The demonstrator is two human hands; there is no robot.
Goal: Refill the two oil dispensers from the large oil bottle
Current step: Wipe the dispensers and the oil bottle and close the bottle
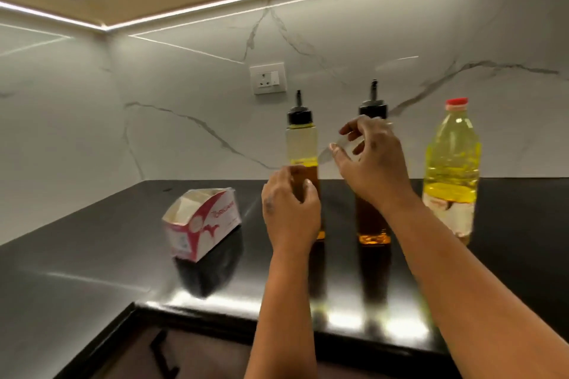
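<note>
While both dispensers are standing upright on the black counter (92, 255), the left hand (289, 209) is wrapping its fingers around the lower body of the left dispenser (301, 144), whose black spout cap is sitting on. The right hand (369, 160) is hovering in front of the right dispenser (372, 224), pinching a small clear, blurred item (331, 151) between thumb and fingers; what it is cannot be told. The large oil bottle (452, 169), red-capped, is standing at the far right. A red-and-white carton (201, 224) is lying to the left.
</note>
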